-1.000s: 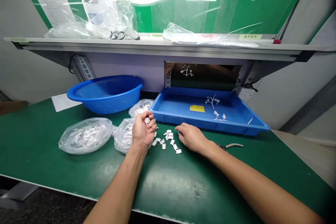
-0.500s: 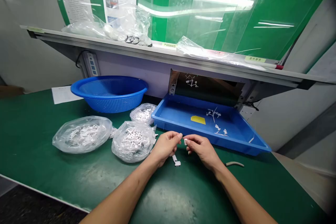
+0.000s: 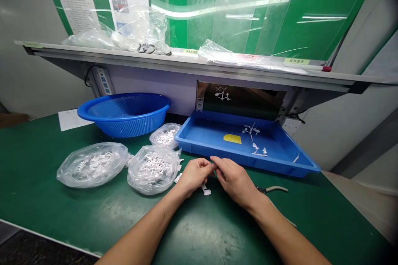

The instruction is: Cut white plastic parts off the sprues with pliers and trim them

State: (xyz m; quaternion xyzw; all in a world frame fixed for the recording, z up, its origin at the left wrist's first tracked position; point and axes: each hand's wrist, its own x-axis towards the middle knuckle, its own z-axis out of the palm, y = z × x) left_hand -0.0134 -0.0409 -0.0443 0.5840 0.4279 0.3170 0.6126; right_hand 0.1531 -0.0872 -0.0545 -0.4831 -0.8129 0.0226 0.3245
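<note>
My left hand (image 3: 196,177) is closed in a pinch over the green table, in front of the blue tray. Its fingertips meet those of my right hand (image 3: 235,182), whose fingers are bent inward and held together. Whatever sits between the fingertips is hidden. White plastic pieces (image 3: 207,192) lie on the table just below my hands, partly covered by the left one. To the left stands an open clear bag of white parts (image 3: 155,167). Pliers with pale handles (image 3: 276,189) lie to the right, partly behind my right wrist.
A shallow blue tray (image 3: 199,148) holds white plastic sprues (image 3: 251,131) and a yellow label (image 3: 232,138). Further left are a blue basket (image 3: 130,126), a wide bag of white parts (image 3: 93,165) and a smaller bag (image 3: 166,136). A shelf (image 3: 174,59) overhangs the back.
My right hand has come in against the left fingertips, and the white piece it held is now out of sight. More of the pliers shows. The view has shifted slightly.
</note>
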